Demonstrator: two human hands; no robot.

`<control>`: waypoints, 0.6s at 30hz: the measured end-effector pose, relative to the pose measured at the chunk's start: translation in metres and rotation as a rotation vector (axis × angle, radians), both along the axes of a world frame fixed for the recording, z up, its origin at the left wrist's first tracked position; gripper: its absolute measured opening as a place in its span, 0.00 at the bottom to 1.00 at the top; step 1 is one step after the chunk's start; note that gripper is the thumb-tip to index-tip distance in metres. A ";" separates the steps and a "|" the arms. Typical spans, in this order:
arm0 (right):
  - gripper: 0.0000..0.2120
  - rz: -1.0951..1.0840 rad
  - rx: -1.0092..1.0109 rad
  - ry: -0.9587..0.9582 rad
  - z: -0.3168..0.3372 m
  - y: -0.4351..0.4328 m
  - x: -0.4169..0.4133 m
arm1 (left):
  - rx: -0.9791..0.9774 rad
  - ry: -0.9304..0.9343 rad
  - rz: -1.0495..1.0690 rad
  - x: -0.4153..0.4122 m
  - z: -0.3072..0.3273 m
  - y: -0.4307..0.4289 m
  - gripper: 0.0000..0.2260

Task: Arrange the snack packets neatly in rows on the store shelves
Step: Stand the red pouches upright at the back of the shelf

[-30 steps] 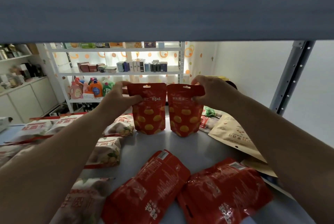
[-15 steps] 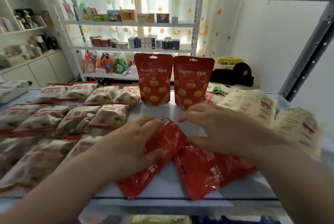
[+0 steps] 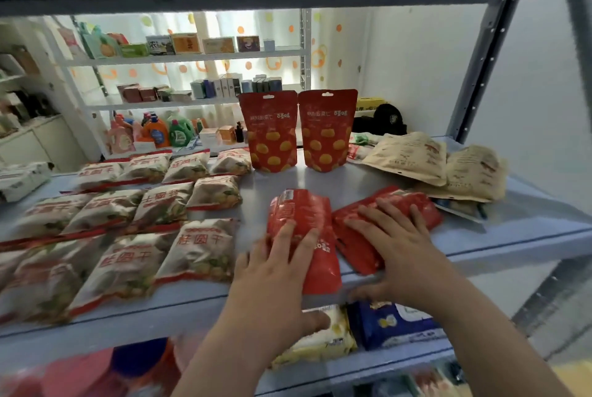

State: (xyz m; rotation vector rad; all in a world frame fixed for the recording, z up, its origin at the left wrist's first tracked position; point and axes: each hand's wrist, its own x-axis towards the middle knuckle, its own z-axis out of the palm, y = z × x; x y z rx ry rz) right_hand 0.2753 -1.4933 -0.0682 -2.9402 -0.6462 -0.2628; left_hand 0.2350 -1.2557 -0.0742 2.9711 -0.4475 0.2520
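Observation:
Two red snack pouches (image 3: 272,133) (image 3: 326,130) stand upright side by side at the back of the grey shelf (image 3: 160,307). Two more red packets lie flat near the front edge. My left hand (image 3: 275,271) rests with straight fingers on the left flat packet (image 3: 301,217), which overhangs the edge; the thumb hangs below the edge. My right hand (image 3: 397,239) lies flat on the right flat packet (image 3: 413,201), thumb at the shelf's front edge.
Rows of white-and-red dried fruit packets (image 3: 198,249) fill the shelf's left half. Beige packets (image 3: 407,156) lie piled at the right back. The shelf below holds a yellow packet (image 3: 320,339) and a blue one (image 3: 387,323). A metal post (image 3: 480,69) stands at right.
Both hands left the two standing pouches and came down onto the flat red packets. The left packet has since turned more lengthwise toward the back.

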 end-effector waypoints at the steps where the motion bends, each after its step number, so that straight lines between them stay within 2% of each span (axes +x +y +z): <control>1: 0.53 0.009 0.037 -0.010 0.000 0.000 0.000 | -0.003 -0.037 -0.005 -0.003 -0.002 0.000 0.46; 4: 0.46 0.055 0.132 -0.072 -0.001 0.002 -0.006 | -0.082 -0.086 -0.025 -0.008 -0.002 0.004 0.37; 8: 0.34 0.115 0.251 -0.110 -0.005 -0.001 -0.014 | -0.223 -0.078 -0.076 -0.017 0.003 0.011 0.34; 12: 0.26 0.180 0.317 -0.082 0.002 -0.008 -0.017 | -0.357 -0.149 -0.115 -0.028 0.012 0.017 0.29; 15: 0.20 0.250 0.427 -0.068 0.013 -0.013 -0.013 | -0.458 -0.273 -0.094 -0.032 0.024 0.019 0.25; 18: 0.19 0.267 0.616 -0.113 0.024 -0.014 -0.009 | -0.495 -0.436 -0.052 -0.030 0.039 0.019 0.17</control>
